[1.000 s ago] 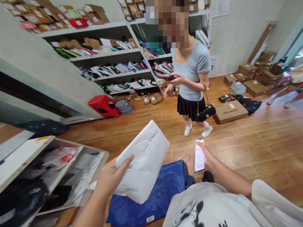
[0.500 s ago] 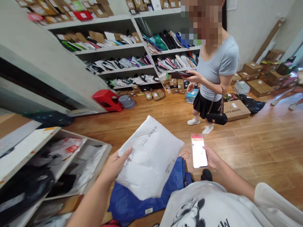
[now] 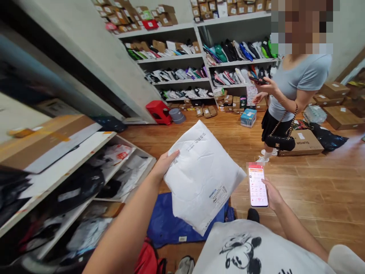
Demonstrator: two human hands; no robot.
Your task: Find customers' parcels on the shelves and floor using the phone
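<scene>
My left hand (image 3: 164,164) grips the left edge of a white mailer bag (image 3: 202,179), thumb on top. The bag is tilted, with dark print near its upper corner and a shipping label (image 3: 219,195) towards its lower right. My right hand (image 3: 272,194) holds a smartphone (image 3: 258,186) upright, its lit screen facing me, with the thumb along its right edge. Below the mailer bag, a blue bag (image 3: 162,220) lies on the floor, partly covered from view.
A person (image 3: 302,82) holding a phone stands ahead on the right, near a large cardboard box (image 3: 309,142). Shelves of parcels (image 3: 176,80) line the far wall, with a red stool (image 3: 158,112) before them. A white shelf unit (image 3: 108,139) stands close on my left.
The view has swung left, so the room sits further right. The mailer bag has tipped, bringing its shipping label into sight. The smartphone screen now shows a page with several icons.
</scene>
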